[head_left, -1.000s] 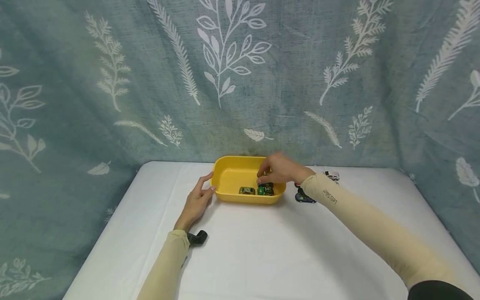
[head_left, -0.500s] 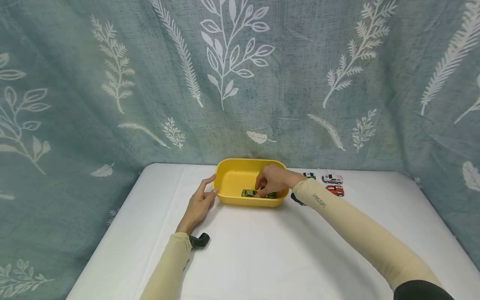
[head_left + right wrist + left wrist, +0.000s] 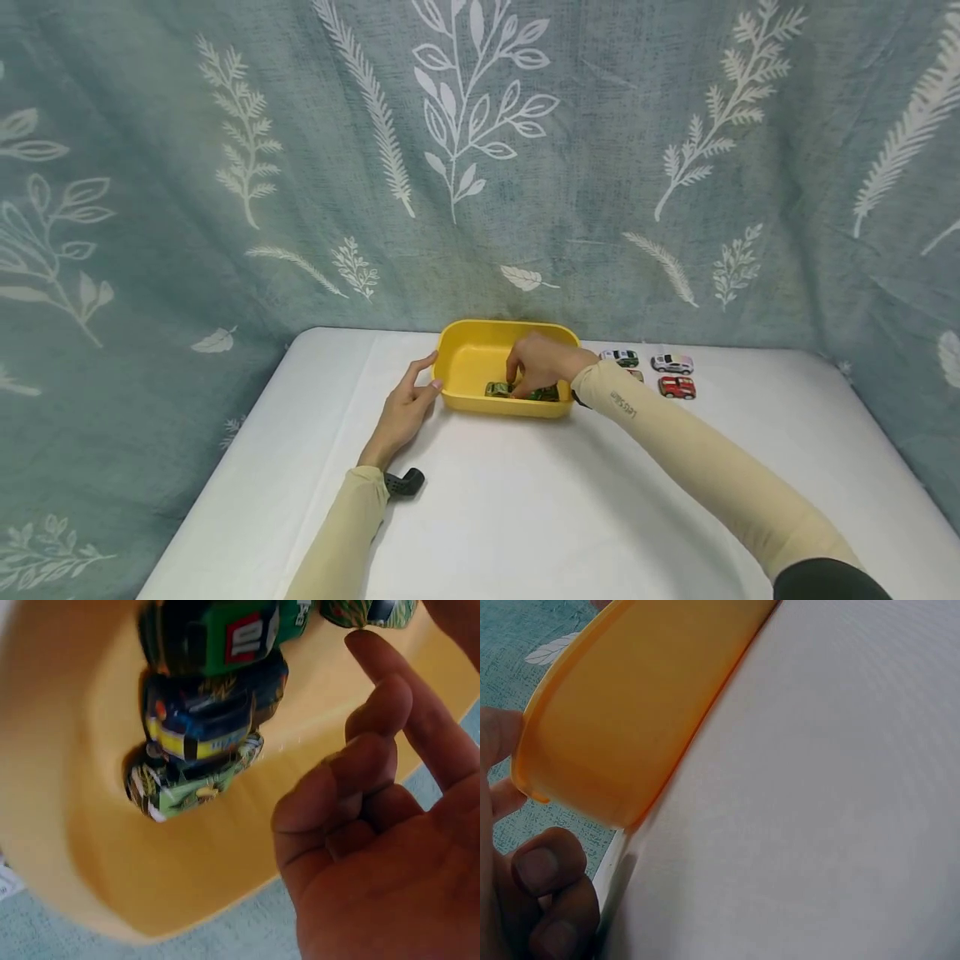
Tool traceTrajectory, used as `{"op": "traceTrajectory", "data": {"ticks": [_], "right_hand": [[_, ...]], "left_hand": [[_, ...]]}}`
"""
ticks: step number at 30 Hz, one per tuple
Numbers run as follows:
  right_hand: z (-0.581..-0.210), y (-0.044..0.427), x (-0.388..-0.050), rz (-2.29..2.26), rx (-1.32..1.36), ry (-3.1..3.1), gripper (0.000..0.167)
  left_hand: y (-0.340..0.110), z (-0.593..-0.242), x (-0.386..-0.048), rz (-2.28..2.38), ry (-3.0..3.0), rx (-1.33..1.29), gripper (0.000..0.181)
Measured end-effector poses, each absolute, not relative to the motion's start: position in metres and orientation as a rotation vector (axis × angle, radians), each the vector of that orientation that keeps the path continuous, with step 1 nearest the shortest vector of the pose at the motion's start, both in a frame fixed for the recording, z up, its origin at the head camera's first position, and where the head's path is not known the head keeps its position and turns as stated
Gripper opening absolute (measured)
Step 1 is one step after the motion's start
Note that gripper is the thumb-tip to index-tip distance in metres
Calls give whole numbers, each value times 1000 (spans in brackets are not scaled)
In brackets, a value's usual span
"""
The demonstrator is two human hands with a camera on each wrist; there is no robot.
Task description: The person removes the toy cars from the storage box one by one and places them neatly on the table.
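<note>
The yellow tray stands at the table's back edge. My left hand touches its left rim with thumb and forefinger; in the left wrist view two other fingers curl below the rim. My right hand is inside, thumb and forefinger at the right end of a camouflage toy car, pinching it. In the right wrist view the forefinger meets that car, the other fingers folded. Beside it stand a green car, a blue and yellow car and a green patterned car.
Right of the tray on the white table are a white and green car, a white and pink car and a red car. The right forearm partly covers others. A patterned curtain hangs behind.
My right hand has moved from the tray's right-hand cars to the camouflage car. The right sleeve has shifted, uncovering cars on the table. My left hand stays at the rim; the head view has shifted slightly.
</note>
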State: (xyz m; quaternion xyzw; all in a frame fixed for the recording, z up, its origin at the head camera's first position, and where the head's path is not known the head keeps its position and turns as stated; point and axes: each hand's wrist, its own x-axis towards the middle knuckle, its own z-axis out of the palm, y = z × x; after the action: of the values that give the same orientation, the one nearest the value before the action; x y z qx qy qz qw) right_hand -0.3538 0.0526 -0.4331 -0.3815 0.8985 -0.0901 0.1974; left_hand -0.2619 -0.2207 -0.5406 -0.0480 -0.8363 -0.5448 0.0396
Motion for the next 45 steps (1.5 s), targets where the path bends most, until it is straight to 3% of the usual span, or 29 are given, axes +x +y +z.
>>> {"op": "traceTrajectory", "data": {"ticks": [12,37,45], "right_hand": [[-424,46,-358,-222,-1048,2515,33],[-436,38,-358,-185,-1057,2511,13],[-425,42,-358,-260,-1126,2464,23]], "left_hand": [[-222,-534,-267,-1645,-2575,-152,52],[-216,-535,-264,-1629,-2588,-142,51],[-221,-538,-261,-1634,-2572,-137,52]]}}
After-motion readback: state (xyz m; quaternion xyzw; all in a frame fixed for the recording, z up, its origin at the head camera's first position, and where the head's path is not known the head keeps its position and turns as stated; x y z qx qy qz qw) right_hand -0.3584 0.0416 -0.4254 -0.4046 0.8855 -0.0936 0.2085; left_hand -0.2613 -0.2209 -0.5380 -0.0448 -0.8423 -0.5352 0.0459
